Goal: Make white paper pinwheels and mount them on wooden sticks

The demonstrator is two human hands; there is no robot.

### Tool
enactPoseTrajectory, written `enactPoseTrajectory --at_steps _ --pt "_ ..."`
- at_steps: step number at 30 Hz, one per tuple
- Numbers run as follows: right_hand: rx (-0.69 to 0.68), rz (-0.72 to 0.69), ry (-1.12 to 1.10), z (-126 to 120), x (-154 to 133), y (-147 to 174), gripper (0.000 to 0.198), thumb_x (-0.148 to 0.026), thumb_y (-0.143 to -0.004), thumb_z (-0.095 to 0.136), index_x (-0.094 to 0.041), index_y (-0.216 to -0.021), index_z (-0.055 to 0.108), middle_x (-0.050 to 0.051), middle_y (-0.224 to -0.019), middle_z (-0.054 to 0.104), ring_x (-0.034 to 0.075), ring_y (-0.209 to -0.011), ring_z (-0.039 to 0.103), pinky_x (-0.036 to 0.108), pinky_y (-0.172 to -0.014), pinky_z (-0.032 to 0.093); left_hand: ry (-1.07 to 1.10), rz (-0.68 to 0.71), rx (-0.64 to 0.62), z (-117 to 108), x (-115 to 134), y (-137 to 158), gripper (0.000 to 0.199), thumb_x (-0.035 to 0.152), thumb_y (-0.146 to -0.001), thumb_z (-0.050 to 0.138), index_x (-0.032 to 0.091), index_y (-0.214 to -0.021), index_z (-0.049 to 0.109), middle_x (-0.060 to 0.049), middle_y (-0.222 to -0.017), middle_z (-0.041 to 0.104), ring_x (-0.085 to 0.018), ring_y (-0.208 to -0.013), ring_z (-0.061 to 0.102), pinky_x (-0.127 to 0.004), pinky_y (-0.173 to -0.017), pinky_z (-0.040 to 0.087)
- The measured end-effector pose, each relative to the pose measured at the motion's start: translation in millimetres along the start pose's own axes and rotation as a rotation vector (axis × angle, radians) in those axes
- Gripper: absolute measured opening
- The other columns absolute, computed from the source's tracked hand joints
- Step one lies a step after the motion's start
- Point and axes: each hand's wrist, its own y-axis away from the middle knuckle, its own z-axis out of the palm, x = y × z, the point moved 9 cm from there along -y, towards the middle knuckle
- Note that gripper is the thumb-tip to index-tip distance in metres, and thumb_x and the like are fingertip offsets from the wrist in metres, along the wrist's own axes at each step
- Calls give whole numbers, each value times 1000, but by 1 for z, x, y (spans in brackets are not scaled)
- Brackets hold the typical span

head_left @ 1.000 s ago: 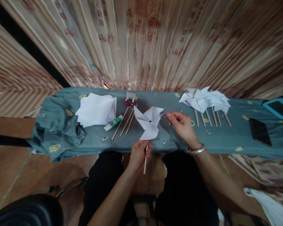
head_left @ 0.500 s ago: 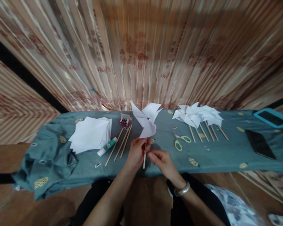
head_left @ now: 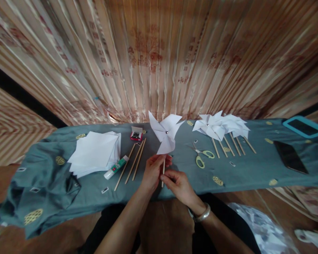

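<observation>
A white paper pinwheel (head_left: 165, 130) with a silver pin at its centre stands upright in front of me on a thin wooden stick. Just under the paper blades, my left hand (head_left: 153, 173) is closed round the stick. Lower down, my right hand (head_left: 179, 184) pinches the same stick near its bottom end, fingers curled in. Three loose wooden sticks (head_left: 136, 163) lie left of my hands, beside a green-and-white glue stick (head_left: 116, 167). To the right rest scissors (head_left: 200, 154) with light green handles.
A stack of white paper (head_left: 92, 151) lies at the left, near a small red open box (head_left: 136, 134) of dark pieces. Several pinwheels (head_left: 214, 126) overlap at the back right. Further right are a black phone (head_left: 290, 157) and a blue-framed tablet (head_left: 304, 127).
My right hand has moved in from beside the stick to pinch its lower part. The left hand keeps its hold. The camera view has shifted slightly.
</observation>
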Motion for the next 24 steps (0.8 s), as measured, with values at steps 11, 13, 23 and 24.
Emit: enactPoseTrajectory --at_steps 11,13,23,24 --pt "6 1 76 -8 4 1 36 -47 -88 55 -19 -65 57 -3 -58 52 11 -55 44 25 -55 33 -102 2 83 -19 -4 0 27 26 -56 83 14 -79 77 -7 -75 76 -16 -69 66 -27 -71 50" --pt "36 -6 87 -16 2 0 39 -50 -88 53 -20 -64 57 -3 -56 50 12 -54 44 26 -55 33 -113 8 79 -19 -3 -1 25 25 -56 83 15 -78 77 -6 -75 76 -15 -69 66 -27 -70 50" --pt "584 43 -176 -135 12 -23 44 -54 -71 68 -17 -94 68 -3 -56 56 11 -51 42 26 -50 33 -170 -49 30 -16 -12 2 26 27 -53 85 16 -75 78 -5 -67 74 -16 -64 65 -26 -64 47" --pt "566 53 -225 -137 14 -29 47 -54 -68 70 -17 -96 69 -4 -54 54 10 -50 40 25 -49 31 -177 -55 23 -15 -13 3 25 27 -53 85 16 -75 78 -5 -66 73 -16 -64 64 -26 -64 47"
